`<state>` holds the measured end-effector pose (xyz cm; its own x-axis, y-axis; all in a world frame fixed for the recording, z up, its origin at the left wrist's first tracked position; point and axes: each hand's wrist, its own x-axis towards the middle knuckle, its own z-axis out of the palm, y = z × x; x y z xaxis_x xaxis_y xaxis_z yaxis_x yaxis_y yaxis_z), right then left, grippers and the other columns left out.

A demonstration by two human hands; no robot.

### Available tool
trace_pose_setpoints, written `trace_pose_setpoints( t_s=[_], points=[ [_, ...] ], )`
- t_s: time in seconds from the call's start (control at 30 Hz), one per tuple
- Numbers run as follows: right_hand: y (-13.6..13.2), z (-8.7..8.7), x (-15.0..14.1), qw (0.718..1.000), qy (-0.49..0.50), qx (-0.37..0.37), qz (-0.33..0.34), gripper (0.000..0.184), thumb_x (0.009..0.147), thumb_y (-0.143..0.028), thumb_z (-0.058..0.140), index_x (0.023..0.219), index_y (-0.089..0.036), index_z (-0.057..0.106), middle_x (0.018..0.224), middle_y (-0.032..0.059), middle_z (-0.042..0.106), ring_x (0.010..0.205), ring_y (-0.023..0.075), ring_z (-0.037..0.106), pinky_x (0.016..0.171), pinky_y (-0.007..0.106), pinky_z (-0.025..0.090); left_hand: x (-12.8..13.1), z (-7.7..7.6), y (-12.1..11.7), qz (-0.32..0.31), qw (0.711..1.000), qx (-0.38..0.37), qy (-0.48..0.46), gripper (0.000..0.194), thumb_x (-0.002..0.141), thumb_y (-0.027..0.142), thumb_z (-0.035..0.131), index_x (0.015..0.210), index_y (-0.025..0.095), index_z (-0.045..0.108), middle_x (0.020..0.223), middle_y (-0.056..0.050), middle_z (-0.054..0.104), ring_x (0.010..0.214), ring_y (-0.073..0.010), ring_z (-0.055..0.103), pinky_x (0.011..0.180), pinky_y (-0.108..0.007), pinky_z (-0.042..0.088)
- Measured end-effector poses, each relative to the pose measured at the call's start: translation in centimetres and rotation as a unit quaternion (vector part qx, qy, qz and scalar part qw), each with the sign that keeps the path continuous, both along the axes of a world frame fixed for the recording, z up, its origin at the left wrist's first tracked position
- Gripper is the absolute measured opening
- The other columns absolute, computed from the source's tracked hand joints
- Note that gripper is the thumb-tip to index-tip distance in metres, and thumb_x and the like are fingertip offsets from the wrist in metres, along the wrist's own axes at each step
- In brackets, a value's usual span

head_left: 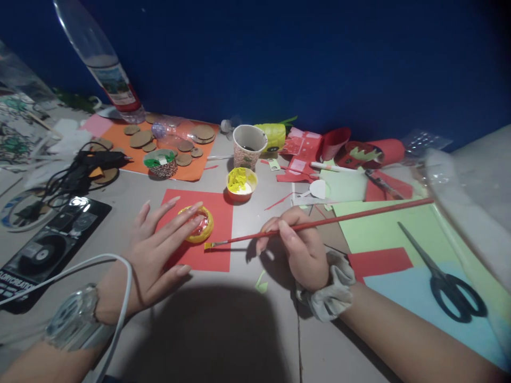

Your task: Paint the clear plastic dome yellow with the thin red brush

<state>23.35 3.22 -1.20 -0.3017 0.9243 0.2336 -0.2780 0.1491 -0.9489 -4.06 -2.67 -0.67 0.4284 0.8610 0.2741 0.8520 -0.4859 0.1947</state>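
My left hand (159, 250) lies spread over a sheet of red paper (219, 213), its fingertips on a small round piece with a yellow painted rim (208, 227) and a shiny reddish centre. Between the thumb and fingers of my right hand (301, 244) is a long red paintbrush (351, 215). Its yellow-coated tip hovers over or rests on the red paper beside the round piece; which one, I cannot tell. Behind the paper stands a small cup of yellow paint (239, 183), and beyond that a patterned paper cup (248, 149) with dark liquid.
Black-handled scissors (447, 282) lie on coloured paper at the right. A phone-like black case (56, 250), a white cable (128, 282) and a glue gun (101, 157) are at the left. A tall plastic bottle (112, 80) stands near cardboard discs (141, 139). A blue partition (279, 58) closes off the back.
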Motion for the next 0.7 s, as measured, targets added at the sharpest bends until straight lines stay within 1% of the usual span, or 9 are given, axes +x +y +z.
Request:
trace_pose_setpoints(
  t_s=[0.13,0.23,0.43,0.5,0.6,0.63,0.7],
  points=[
    [0.1,0.0,0.1,1.0,0.013,-0.004,-0.001,0.018,0.101,-0.03,0.051,0.085,-0.025,0.057,0.067,-0.0012,0.07,0.057,0.0145,0.065,0.055,0.029,0.056,0.1,0.1,0.0,0.004,1.0,-0.005,0.006,0.062,0.098,0.055,0.028,0.152,0.024,0.033,0.156,-0.008,0.043,0.149,-0.0347,0.024,0.121,-0.055,0.004],
    [-0.1,-0.1,0.2,1.0,0.0,0.002,0.018,0.017,0.101,-0.03,0.05,0.087,-0.025,0.058,0.071,-0.0006,0.07,0.061,0.0153,0.066,0.058,0.031,0.056,0.1,0.0,0.0,0.002,1.0,0.001,0.013,0.062,0.099,0.055,0.025,0.152,0.024,0.032,0.156,-0.009,0.043,0.149,-0.0346,0.024,0.12,-0.055,0.005],
    [-0.3,-0.5,0.4,0.996,-0.025,0.066,0.057,0.013,0.1,-0.029,0.052,0.094,-0.022,0.062,0.077,0.0019,0.07,0.068,0.0158,0.069,0.062,0.032,0.059,0.1,-0.1,0.1,-0.002,1.0,0.018,0.013,0.059,0.1,0.052,0.025,0.151,0.023,0.033,0.153,-0.011,0.046,0.149,-0.0328,0.023,0.12,-0.054,0.004],
    [0.1,-0.5,0.6,0.997,-0.027,0.063,0.036,0.014,0.099,-0.03,0.052,0.094,-0.023,0.063,0.078,0.0024,0.071,0.069,0.0163,0.07,0.061,0.032,0.06,0.2,0.0,0.1,-0.002,1.0,0.018,0.011,0.058,0.1,0.051,0.024,0.151,0.023,0.033,0.153,-0.01,0.046,0.15,-0.0322,0.022,0.121,-0.054,0.005],
    [0.7,-0.4,0.8,0.999,-0.013,0.041,-0.019,0.014,0.097,-0.032,0.056,0.088,-0.023,0.063,0.076,0.0017,0.071,0.066,0.0169,0.07,0.06,0.032,0.061,0.2,0.2,0.1,-0.004,1.0,0.01,0.011,0.058,0.1,0.049,0.026,0.152,0.025,0.03,0.155,-0.009,0.044,0.151,-0.0312,0.019,0.121,-0.053,0.004],
    [0.9,-0.4,0.8,0.999,-0.006,0.031,-0.027,0.015,0.096,-0.032,0.058,0.086,-0.023,0.064,0.075,0.0013,0.071,0.065,0.0169,0.07,0.06,0.032,0.06,0.2,0.2,0.1,-0.005,1.0,0.007,0.012,0.058,0.1,0.049,0.027,0.152,0.025,0.029,0.155,-0.008,0.043,0.151,-0.0311,0.018,0.121,-0.053,0.003],
    [1.0,-0.4,0.8,1.0,0.002,0.013,-0.015,0.015,0.095,-0.033,0.059,0.085,-0.023,0.064,0.073,0.0011,0.071,0.063,0.0171,0.071,0.059,0.032,0.06,0.1,0.3,0.1,-0.005,1.0,0.003,0.015,0.058,0.099,0.049,0.028,0.152,0.026,0.029,0.156,-0.008,0.042,0.151,-0.0314,0.019,0.121,-0.054,0.003]
  ],
)
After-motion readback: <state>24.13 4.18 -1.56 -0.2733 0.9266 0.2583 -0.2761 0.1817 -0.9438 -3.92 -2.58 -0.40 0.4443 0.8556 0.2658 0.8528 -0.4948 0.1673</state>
